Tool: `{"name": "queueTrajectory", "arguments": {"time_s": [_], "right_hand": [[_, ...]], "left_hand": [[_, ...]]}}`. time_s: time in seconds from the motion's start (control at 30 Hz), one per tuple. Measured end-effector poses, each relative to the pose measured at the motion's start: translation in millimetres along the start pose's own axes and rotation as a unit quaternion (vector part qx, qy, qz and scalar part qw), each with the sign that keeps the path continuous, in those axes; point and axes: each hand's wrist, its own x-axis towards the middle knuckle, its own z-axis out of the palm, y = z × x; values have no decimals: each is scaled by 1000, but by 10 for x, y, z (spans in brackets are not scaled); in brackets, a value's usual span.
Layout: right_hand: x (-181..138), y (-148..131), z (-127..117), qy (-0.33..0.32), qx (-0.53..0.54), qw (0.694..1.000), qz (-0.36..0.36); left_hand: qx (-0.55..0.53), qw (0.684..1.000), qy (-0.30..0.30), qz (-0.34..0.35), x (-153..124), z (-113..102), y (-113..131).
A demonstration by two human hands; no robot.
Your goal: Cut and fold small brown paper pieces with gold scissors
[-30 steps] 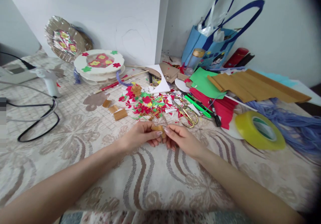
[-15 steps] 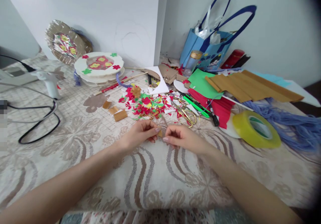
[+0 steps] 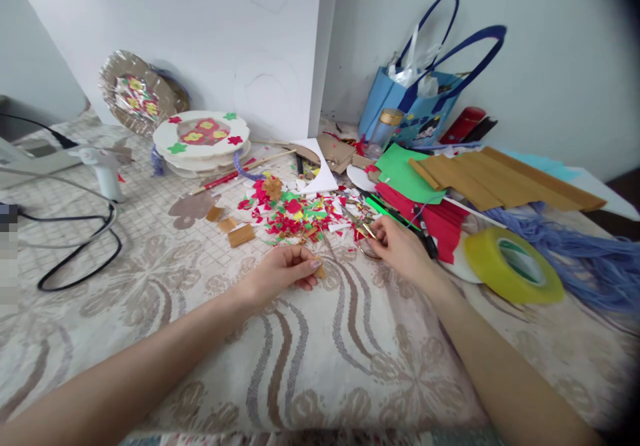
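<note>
Between thumb and fingers, my left hand (image 3: 289, 269) pinches a small piece of golden-brown paper (image 3: 321, 272) just above the tablecloth. My right hand (image 3: 395, 245) is closed at the handles of gold-handled scissors (image 3: 367, 231), which lie at the edge of the scrap pile with their blades toward the scraps. The heap of red, green, yellow and white paper scraps (image 3: 305, 216) lies beyond both hands. Several cut golden-brown paper pieces (image 3: 241, 235) rest to the left of it, and a crinkled golden-brown paper flower (image 3: 273, 188) sits on the heap.
A yellow tape roll (image 3: 510, 265) and blue cord (image 3: 595, 256) lie at right, near brown crepe paper (image 3: 500, 178). Behind stand a blue bag (image 3: 400, 103) and a jar (image 3: 384, 133). At left are decorated white discs (image 3: 165, 136), a white glue gun (image 3: 106, 173) and its cables.
My right hand has moved away from my left hand, to the right and forward, and has taken hold of the scissors' handles. My left hand stays nearly in place with the paper piece.
</note>
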Motion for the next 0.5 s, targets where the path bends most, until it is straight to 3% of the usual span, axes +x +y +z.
{"name": "queueTrajectory", "arguments": {"time_s": [0.13,0.23,0.3,0.37,0.43,0.5], "right_hand": [[-19,-52,-86,7,4,1000,29],[-27,-102,-193,26,120,990,66],[-35,-165,-254,18,272,959,81],[-60,-265,-283,-14,420,903,88],[-114,-392,-268,-56,511,853,91],[-193,-524,-213,-95,543,829,100]], "left_hand": [[-65,998,-15,-17,-9,4,3],[-106,994,-13,-34,-9,-3,-1],[-126,991,-13,-44,-9,-10,-4],[-140,989,-15,-49,-9,-15,-7],[-146,988,-14,-50,-9,-18,-10],[-144,988,-10,-46,-8,-19,-15]]}}
